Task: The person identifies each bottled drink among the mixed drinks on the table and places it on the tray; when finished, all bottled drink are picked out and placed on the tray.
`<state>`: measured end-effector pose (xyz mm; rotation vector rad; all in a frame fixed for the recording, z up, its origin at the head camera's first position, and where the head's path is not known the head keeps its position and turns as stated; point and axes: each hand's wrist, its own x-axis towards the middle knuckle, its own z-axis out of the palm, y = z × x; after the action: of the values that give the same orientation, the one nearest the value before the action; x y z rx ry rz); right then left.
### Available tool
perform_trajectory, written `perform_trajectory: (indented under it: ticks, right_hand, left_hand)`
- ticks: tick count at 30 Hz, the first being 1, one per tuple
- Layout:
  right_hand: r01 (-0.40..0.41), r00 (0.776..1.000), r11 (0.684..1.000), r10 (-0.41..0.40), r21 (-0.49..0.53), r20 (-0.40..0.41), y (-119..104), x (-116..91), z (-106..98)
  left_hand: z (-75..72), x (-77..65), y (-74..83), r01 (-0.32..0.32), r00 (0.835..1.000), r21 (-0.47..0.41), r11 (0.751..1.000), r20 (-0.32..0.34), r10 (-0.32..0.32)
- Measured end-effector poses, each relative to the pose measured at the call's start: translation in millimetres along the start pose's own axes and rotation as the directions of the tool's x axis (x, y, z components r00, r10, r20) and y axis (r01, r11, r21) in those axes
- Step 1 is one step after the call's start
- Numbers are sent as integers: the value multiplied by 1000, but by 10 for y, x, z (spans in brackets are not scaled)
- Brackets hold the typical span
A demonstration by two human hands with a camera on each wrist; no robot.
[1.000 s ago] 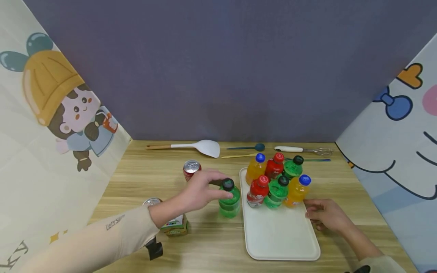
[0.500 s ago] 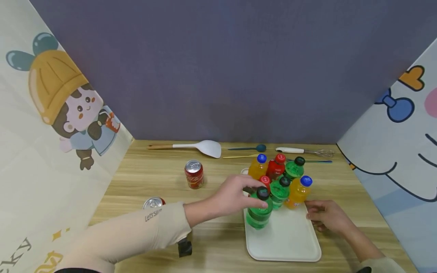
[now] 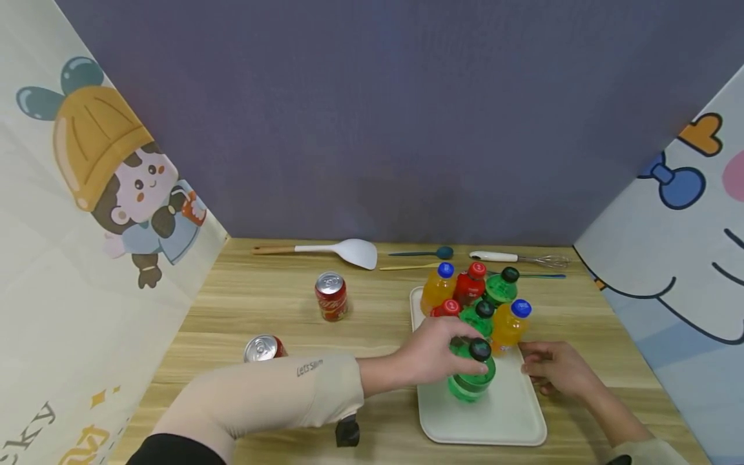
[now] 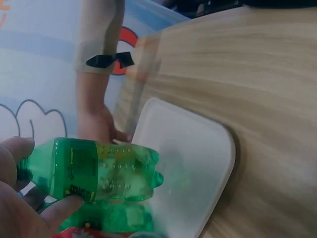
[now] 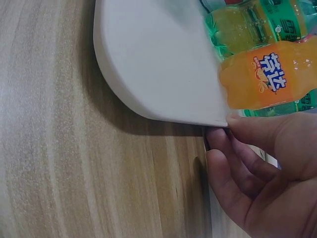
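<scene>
In the head view my left hand [image 3: 431,354] grips a green soda bottle [image 3: 472,382] near its black cap, over the white tray [image 3: 482,421]. The left wrist view shows the bottle's base [image 4: 148,171] above the tray surface, seemingly off it. On the tray's far part stand several small bottles: orange ones with blue caps [image 3: 509,326], red ones [image 3: 469,285] and green ones [image 3: 501,288]. My right hand [image 3: 555,367] pinches the tray's right edge; in the right wrist view the thumb [image 5: 252,130] lies at the rim and the fingers curl below.
Two soda cans, one upright [image 3: 331,297] and one partly behind the left sleeve [image 3: 264,349], stand left of the tray. Along the back lie a white spatula [image 3: 354,252], a dark spoon [image 3: 444,252], a yellow stick-like utensil [image 3: 409,266] and a whisk [image 3: 549,260].
My left hand has carried the green bottle rightward from the table beside the tray to over the tray's front half. The right hand stays at the tray's edge.
</scene>
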<state>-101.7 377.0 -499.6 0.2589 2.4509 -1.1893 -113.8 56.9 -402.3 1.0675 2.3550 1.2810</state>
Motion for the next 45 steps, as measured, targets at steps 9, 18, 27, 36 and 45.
perform_trajectory:
  ticks: [9, 18, 27, 36, 45]
  right_hand:
    - [9, 1000, 1000, -9, -7, 0, 4, 14, -9]
    - [18, 1000, 1000, -17, -14, 12, 11, 16, -7]
    - [64, 997, 997, -62, -46, 44, 3, 14, -58]
    - [196, 973, 972, -176, -131, 151, 37, -69, -200]
    - [282, 930, 951, -240, -124, 278, -184, -237, -461]
  left_hand:
    - [174, 60, -23, 39, 999, 76, 996, 10, -40]
    - [231, 28, -67, 33, 997, 45, 998, 72, -36]
    - [198, 31, -32, 20, 987, 3, 1000, 159, -20]
    - [165, -1, 65, 33, 968, -29, 999, 248, -24]
    - [-223, -343, 49, -28, 961, -28, 999, 273, 34]
